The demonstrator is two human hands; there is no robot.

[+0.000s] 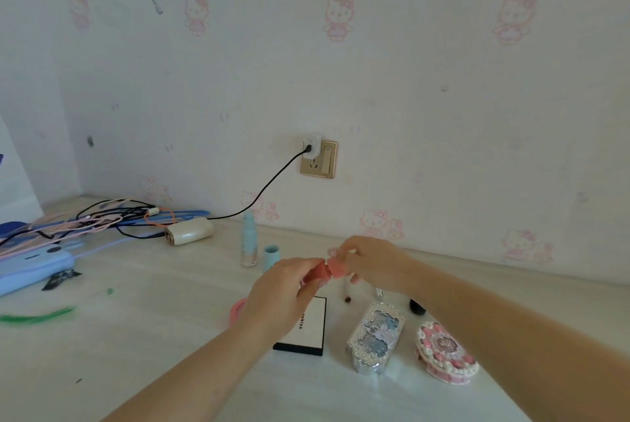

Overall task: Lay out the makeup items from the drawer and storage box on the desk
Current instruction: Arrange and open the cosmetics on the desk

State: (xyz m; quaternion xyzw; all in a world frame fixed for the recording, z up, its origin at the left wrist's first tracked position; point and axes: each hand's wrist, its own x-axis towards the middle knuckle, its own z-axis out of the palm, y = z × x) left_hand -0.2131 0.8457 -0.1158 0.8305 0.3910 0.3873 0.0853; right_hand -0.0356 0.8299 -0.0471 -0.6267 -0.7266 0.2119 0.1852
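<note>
Above the desk [143,346] my left hand [283,292] grips the body of a small coral-pink makeup tube [315,273], while my right hand [368,259] pinches its pink cap [335,266]. Below the hands lie a white black-edged box [306,329], an ornate silver palette [376,336] and a round pink cake-shaped compact [445,355]. A pale blue bottle [249,241] stands behind, its blue cap [271,255] beside it. A pink ring-shaped item [236,311] is partly hidden by my left wrist.
A tangle of cables [92,220], a cream charger case [189,231] and a blue pouch [34,268] fill the desk's left rear. Green strips [37,316] lie at the left. A small brush [347,292] and a dark object [416,306] sit under my right forearm. A wall socket [318,157] holds a plug.
</note>
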